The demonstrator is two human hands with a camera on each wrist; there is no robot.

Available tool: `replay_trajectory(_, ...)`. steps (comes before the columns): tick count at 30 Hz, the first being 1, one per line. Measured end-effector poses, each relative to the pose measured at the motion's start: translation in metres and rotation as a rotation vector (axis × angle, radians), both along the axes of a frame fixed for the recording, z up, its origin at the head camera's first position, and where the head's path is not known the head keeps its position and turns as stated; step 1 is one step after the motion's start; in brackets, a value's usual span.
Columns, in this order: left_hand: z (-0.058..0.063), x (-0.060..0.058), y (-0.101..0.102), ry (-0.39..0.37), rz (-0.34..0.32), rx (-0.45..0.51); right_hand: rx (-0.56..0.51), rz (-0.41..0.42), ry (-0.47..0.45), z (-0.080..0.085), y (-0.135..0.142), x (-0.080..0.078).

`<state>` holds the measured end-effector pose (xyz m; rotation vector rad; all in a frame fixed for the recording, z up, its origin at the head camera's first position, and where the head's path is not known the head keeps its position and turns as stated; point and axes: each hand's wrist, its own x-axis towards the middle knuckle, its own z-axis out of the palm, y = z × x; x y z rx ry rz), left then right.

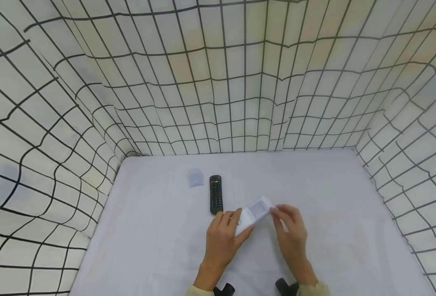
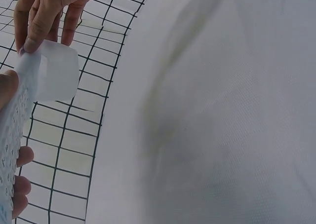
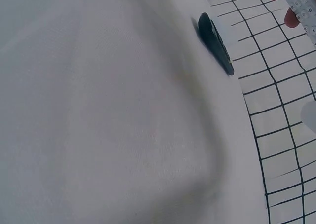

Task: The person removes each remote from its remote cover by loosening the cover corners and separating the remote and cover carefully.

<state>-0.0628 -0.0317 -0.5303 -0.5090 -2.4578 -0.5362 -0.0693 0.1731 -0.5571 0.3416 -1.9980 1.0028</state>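
A white remote control (image 1: 254, 216) is held up at a slant over the front middle of the table, its labelled back upward in the head view. My left hand (image 1: 221, 238) grips its near end, fingers across one side and thumb along the other. Rows of buttons show on its underside in the left wrist view, where a pale translucent flap (image 2: 60, 71) juts from the far end. Thumb and fingers of my right hand (image 1: 291, 232) pinch the far end at its corner. Just beyond the left fingers lies a black remote control (image 1: 215, 195), buttons up.
A small translucent plastic packet (image 1: 195, 177) lies left of the black remote. White cloth covers the table (image 1: 147, 230). White walls with a black grid (image 1: 218, 94) rise behind it and on both sides.
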Motion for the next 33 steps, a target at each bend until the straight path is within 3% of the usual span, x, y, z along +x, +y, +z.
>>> replay_trajectory(8,0.001,0.000,0.004,-0.013,0.009,0.006,0.068,-0.091,-0.054,0.007,0.000,0.000)
replay_trajectory(20,0.002,0.000,0.009,-0.022,-0.004,0.036,0.171,-0.253,0.023,0.012,0.002,-0.010)
replay_trajectory(33,0.004,0.004,0.010,-0.041,-0.010,0.018,0.176,-0.252,-0.005,0.015,0.006,-0.009)
